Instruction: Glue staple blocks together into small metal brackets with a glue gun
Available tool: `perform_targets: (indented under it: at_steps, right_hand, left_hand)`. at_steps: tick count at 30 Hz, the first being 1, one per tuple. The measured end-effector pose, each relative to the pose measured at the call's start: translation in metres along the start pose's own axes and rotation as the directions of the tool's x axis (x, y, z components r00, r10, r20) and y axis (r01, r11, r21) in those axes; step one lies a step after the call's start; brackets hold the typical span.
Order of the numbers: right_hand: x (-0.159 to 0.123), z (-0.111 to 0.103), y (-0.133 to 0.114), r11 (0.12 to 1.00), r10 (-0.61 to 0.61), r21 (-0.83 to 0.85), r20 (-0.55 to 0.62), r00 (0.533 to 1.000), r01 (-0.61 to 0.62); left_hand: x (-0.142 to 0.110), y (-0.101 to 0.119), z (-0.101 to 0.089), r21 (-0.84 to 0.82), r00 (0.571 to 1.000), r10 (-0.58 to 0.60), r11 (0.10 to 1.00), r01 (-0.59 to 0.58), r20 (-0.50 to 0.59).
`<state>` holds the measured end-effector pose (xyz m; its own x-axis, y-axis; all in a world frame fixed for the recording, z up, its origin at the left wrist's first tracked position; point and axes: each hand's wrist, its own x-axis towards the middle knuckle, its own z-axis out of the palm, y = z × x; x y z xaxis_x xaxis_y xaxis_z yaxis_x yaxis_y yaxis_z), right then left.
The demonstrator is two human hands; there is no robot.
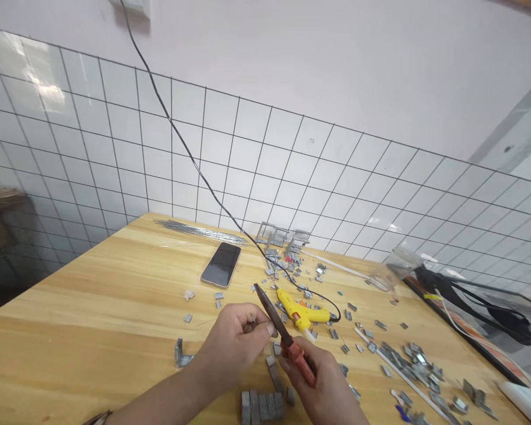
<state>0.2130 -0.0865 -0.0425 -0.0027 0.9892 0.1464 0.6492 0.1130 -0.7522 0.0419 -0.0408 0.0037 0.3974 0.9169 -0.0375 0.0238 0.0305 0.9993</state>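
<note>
My right hand (pixel 321 378) is wrapped round the red handles of a pair of long-nose pliers (pixel 274 316), whose dark tapered jaws point up and to the left. Close beside the jaws, my left hand (pixel 239 339) is closed in a pinch. A small dark bit shows between its fingers, too little to name. Just beyond the pliers lies a yellow glue gun (pixel 303 310) with a black cord. Grey metal blocks (pixel 261 407) stand in a row below my hands, and an L-shaped grey piece (pixel 182 354) is left of my forearm.
A phone (pixel 222 264) lies behind my left hand, near a bundle of thin metal rods (pixel 203 231). Small wire-like frames (pixel 287 235) stand against the tiled wall. Scattered metal pieces (pixel 416 363) cover the right side, with a clear plastic cup (pixel 396 268) tipped over behind.
</note>
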Motion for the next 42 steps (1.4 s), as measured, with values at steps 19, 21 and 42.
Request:
perform_targets:
  at_steps: [19, 21, 42]
  right_hand:
    - [-0.004, -0.014, -0.014, 0.955, 0.161, 0.195, 0.294, 0.942, -0.224]
    - [-0.003, -0.012, -0.013, 0.958, 0.150, 0.199, 0.263, 0.953, -0.206]
    - [0.004, 0.003, 0.000, 0.977, 0.067, 0.189, 0.166, 0.984, -0.098]
  left_hand:
    - [-0.003, 0.008, 0.002, 0.148, 0.998, 0.064, 0.987, -0.062, -0.011]
    - [-0.003, 0.008, 0.002, 0.148, 0.997, 0.074, 0.986, -0.071, -0.011]
    - [0.003, 0.004, -0.008, 0.393, 0.909, 0.416, 0.831, -0.393, 0.029]
